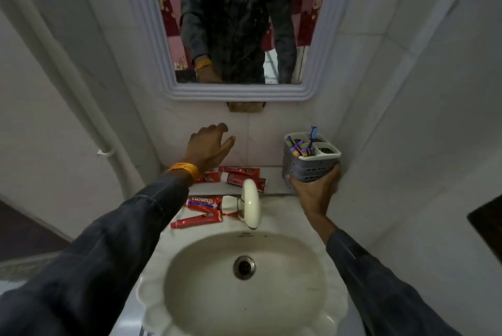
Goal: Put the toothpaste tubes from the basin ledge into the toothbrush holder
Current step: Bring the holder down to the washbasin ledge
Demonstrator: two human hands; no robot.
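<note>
Several red toothpaste tubes lie on the basin ledge. Two are at the back, partly under my left wrist. A larger tube with white lettering and a slim one lie left of the tap. My left hand hovers above the back tubes with fingers apart and holds nothing. My right hand grips the base of the grey toothbrush holder, which stands at the ledge's right end against the wall. Purple toothbrushes stick out of its left compartments.
A cream tap stands at the middle of the ledge over the white basin. A framed mirror hangs on the tiled wall above. A white pipe runs down the left wall. The right wall is close to the holder.
</note>
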